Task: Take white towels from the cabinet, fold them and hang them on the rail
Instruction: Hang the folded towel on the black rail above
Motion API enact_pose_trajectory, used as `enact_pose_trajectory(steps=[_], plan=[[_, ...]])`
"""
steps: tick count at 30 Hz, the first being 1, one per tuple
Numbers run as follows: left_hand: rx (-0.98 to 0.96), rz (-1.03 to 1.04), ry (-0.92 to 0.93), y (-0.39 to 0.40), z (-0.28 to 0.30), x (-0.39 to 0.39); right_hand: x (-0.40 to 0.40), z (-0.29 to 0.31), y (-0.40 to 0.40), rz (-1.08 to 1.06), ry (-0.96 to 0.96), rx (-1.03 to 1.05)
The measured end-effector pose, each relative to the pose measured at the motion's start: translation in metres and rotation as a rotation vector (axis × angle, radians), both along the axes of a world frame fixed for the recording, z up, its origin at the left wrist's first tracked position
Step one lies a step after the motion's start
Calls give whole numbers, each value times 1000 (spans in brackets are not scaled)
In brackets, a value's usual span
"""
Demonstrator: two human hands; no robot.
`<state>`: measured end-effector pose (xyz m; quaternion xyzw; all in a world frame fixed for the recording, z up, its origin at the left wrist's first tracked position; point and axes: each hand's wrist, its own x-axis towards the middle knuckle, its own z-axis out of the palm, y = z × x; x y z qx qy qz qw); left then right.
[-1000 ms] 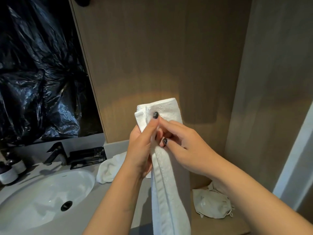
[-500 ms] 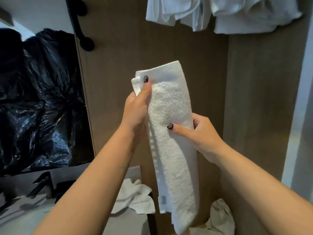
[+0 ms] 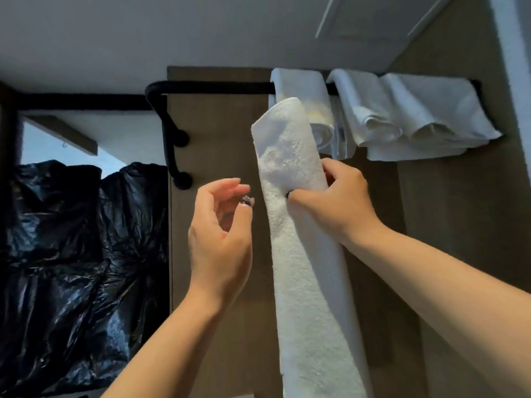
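A long folded white towel (image 3: 304, 271) hangs upright in front of me, its top end just below the black rail (image 3: 218, 87). My right hand (image 3: 339, 202) grips the towel's upper part, thumb in front and fingers behind. Just left of the towel, my left hand (image 3: 221, 225) is apart from it, fingers loosely curled and holding nothing. Several white towels (image 3: 402, 116) hang over the rail's right half, one of them (image 3: 301, 84) directly behind the held towel's top.
The rail is fixed high on a wooden panel (image 3: 218, 139), close under the white ceiling (image 3: 201, 33), with its black bracket (image 3: 169, 139) curving down at the left. Black plastic sheeting (image 3: 71, 254) covers the area to the left. A wooden side wall (image 3: 465, 225) stands at the right.
My view has tilted up from the sink to the rail. The towel has risen toward the rail. My left hand has let go of its top edge; my right hand still holds it.
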<state>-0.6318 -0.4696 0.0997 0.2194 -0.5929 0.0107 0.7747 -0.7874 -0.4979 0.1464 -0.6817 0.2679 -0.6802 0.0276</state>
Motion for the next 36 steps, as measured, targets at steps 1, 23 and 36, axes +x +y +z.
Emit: enact_pose_trajectory(steps=[1, 23, 36], plan=[[11, -21, -26, 1, 6, 0, 5, 14, 0, -21, -8, 4], [219, -454, -9, -45, 138, 83, 102, 139, -23, 220, -147, -97], [61, -397, 11, -64, 248, 79, 86, 202, -61, 266, -121, -108]])
